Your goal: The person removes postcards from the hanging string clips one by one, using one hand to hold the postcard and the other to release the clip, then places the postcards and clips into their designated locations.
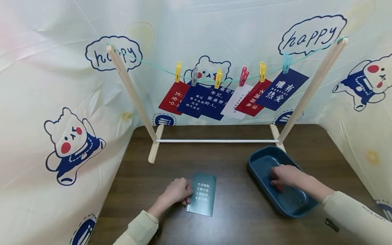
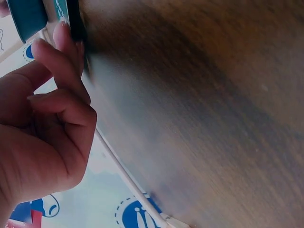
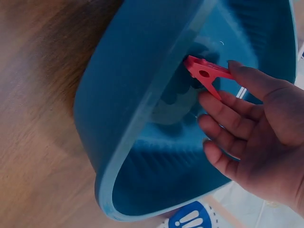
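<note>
Checking head view: I have a teal rectangular card with white print point(image 1: 202, 194) on the brown wood-grain table point(image 1: 131, 183), my left hand point(image 1: 177, 191) pinching its left edge. Right hand point(image 1: 288, 175) well apart, down in a blue rounded-corner tray point(image 1: 294, 204). Left wrist: fingers curled, tips at the card's edge, most of the card cut off. Right wrist: thumb and index pinch a red plastic clothespin point(image 3: 204, 73) inside the tray, other fingers loosely bent.
</note>
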Tool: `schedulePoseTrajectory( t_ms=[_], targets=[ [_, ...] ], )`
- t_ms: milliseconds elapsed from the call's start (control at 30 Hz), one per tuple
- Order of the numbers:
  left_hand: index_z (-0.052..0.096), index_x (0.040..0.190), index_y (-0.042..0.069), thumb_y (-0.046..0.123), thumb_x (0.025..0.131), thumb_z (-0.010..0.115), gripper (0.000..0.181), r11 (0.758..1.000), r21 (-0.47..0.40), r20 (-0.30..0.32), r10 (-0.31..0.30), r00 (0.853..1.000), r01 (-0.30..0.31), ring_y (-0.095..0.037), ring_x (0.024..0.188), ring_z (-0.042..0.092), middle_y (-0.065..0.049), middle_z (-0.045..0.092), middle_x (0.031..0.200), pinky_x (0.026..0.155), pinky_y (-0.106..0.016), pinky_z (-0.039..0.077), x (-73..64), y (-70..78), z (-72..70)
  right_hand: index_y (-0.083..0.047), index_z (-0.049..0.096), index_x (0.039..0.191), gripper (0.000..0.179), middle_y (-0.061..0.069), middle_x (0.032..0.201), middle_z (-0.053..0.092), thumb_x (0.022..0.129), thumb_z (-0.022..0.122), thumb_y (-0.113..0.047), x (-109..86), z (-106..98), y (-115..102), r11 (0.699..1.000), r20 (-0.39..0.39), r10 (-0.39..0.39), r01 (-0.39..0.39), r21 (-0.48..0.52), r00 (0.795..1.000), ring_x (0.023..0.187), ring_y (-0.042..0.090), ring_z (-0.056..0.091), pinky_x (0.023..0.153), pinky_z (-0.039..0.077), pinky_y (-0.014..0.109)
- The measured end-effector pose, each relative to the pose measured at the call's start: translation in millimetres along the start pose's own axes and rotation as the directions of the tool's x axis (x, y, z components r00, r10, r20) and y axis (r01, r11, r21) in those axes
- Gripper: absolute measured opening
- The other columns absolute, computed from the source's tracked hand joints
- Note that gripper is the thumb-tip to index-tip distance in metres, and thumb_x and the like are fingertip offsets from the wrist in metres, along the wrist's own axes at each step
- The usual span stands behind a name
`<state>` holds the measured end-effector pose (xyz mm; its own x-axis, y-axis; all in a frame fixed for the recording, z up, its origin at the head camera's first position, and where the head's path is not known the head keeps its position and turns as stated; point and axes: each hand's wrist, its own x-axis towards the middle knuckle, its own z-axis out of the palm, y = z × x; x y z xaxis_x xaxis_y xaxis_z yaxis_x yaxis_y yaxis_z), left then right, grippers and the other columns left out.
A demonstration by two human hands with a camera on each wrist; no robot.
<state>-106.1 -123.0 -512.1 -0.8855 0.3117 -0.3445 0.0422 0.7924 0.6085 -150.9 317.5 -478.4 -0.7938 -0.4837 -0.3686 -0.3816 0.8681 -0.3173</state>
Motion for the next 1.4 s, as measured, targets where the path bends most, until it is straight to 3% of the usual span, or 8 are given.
schedulePoseTrajectory(
  t_ms=[233, 800, 1033, 1233, 1400],
  targets=[
    [0.064, 0.061, 0.011, 0.016, 0.097, 0.073, 0.037, 1.0, -0.008, 0.023, -0.016, 1.0, 0.016, -0.016, 0.046, 0.065, 0.006, 0.062, 0.05, 0.05, -0.028, 0.046, 0.8, -2.4, 2.5, -0.011, 0.066, 0.092, 0.019, -0.006, 0.071, 0.057, 0.092, 0.081, -0.023, 0.8, 1, -2, 1.0, 0.007, 0.017, -0.017, -0.025, 1.0, 0.058, 0.006, 0.054, 0.055, 0.049, 0.023],
    [0.066, 0.06, 0.012, 0.018, 0.094, 0.075, 0.036, 1.0, -0.012, 0.048, 0.015, 0.999, -0.014, -0.014, 0.045, 0.064, 0.005, 0.063, 0.05, 0.049, -0.028, 0.044, -1.6, -5.0, 5.2, -0.01, 0.065, 0.093, 0.018, -0.005, 0.069, 0.054, 0.092, 0.081, -0.019, -0.2, 2, -5, 0.999, 0.011, 0.033, -0.032, -0.018, 0.999, 0.057, 0.007, 0.053, 0.055, 0.048, 0.024],
    [0.065, 0.06, 0.012, 0.018, 0.093, 0.075, 0.035, 1.0, -0.009, 0.041, 0.016, 0.999, -0.015, -0.015, 0.045, 0.065, 0.005, 0.064, 0.05, 0.049, -0.029, 0.045, -0.4, -3.9, 5.4, -0.013, 0.064, 0.094, 0.018, -0.007, 0.066, 0.054, 0.097, 0.074, -0.028, 2.6, 0, -1, 0.999, 0.017, 0.044, -0.044, -0.014, 0.999, 0.055, 0.006, 0.053, 0.053, 0.045, 0.024],
    [0.066, 0.06, 0.013, 0.021, 0.093, 0.077, 0.036, 1.0, -0.007, 0.043, 0.021, 0.999, -0.021, -0.012, 0.045, 0.065, 0.006, 0.064, 0.05, 0.05, -0.027, 0.047, -1.3, -2.1, 6.2, -0.011, 0.066, 0.096, 0.022, -0.006, 0.069, 0.054, 0.097, 0.074, -0.032, 4.3, -6, -4, 0.997, -0.044, 0.016, -0.02, -0.081, 0.999, 0.057, 0.007, 0.052, 0.053, 0.047, 0.025],
    [0.067, 0.061, 0.014, 0.024, 0.095, 0.076, 0.037, 0.999, 0.004, 0.044, 0.038, 0.998, -0.039, -0.012, 0.045, 0.065, 0.006, 0.064, 0.051, 0.048, -0.027, 0.046, -1.6, -2.1, 3.4, -0.008, 0.068, 0.098, 0.027, -0.004, 0.072, 0.057, 0.094, 0.077, -0.034, 6.2, -16, -16, 0.985, -0.148, -0.027, 0.001, -0.17, 0.989, 0.063, 0.011, 0.053, 0.053, 0.049, 0.028]
  ],
)
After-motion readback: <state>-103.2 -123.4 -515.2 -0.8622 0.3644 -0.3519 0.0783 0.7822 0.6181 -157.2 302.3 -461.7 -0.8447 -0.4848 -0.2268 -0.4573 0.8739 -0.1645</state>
